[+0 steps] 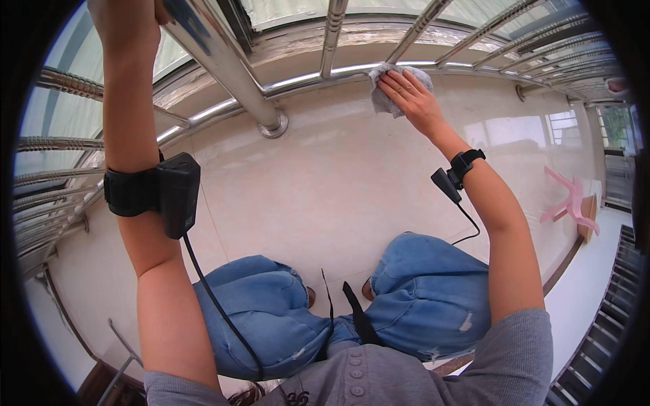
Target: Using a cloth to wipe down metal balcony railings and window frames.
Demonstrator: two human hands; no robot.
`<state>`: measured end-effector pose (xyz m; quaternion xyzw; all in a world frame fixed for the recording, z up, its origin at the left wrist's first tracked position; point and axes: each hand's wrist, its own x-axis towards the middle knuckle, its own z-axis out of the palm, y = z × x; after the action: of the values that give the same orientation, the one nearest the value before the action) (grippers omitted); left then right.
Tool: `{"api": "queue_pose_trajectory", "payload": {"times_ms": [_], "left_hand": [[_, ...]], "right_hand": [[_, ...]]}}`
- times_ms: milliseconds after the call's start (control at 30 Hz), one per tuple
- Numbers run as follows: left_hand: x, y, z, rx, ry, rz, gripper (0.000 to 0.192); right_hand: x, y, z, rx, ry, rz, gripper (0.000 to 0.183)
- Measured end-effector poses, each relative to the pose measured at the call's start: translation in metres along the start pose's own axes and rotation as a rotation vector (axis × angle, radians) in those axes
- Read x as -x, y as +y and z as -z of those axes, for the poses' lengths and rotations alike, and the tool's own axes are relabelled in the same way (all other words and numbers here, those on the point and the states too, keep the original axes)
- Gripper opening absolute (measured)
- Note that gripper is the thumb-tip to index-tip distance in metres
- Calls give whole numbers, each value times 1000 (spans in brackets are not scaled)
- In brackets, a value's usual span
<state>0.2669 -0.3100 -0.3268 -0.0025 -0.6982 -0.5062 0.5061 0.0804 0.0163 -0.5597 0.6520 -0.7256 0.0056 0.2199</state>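
My right hand (410, 96) presses a grey cloth (386, 104) against the shiny lower rail (350, 69) of a stainless steel railing. The fingers lie together over the cloth, which bunches around the foot of a ribbed baluster (414, 33). At the top left, my left hand (127, 23) is raised beside a thick stainless steel post (223, 61). A fingertip meets the side of that post, but the picture's edge cuts off most of the fingers. The post stands on a round base flange (274, 125) on the floor.
Pale glossy tiles (304, 177) cover the floor between my knees and the railing. A pink plastic stand (571, 198) is at the right, near a dark slatted grille (594, 325). Cables hang from the black straps (129, 193) on both forearms. Grey metal tubing (124, 340) is at lower left.
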Motion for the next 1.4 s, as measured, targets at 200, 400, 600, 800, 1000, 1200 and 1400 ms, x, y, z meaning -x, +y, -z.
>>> {"api": "queue_pose_trajectory", "payload": {"times_ms": [200,400,600,800,1000,1200,1400], "left_hand": [[43,34,-70,-340,211,-39,71],[23,28,-40,-170,176,162,70],[17,17,-41,-150,116,3,66],[22,18,-36,-218,147,229,59],[18,12,-42,-96,37,13,66],[36,42,-80,-220,304,129,57],[34,34,-64,-80,295,53,60]], "right_hand": [[33,18,-9,26,1,-148,52],[17,-10,-15,-102,126,-237,52],[18,-9,-10,-131,111,-204,51],[7,-45,-20,-406,29,-19,49],[-36,-28,21,-464,230,3,46],[-41,-2,54,-384,322,-125,52],[-87,-13,68,-1382,204,-1070,33]]}}
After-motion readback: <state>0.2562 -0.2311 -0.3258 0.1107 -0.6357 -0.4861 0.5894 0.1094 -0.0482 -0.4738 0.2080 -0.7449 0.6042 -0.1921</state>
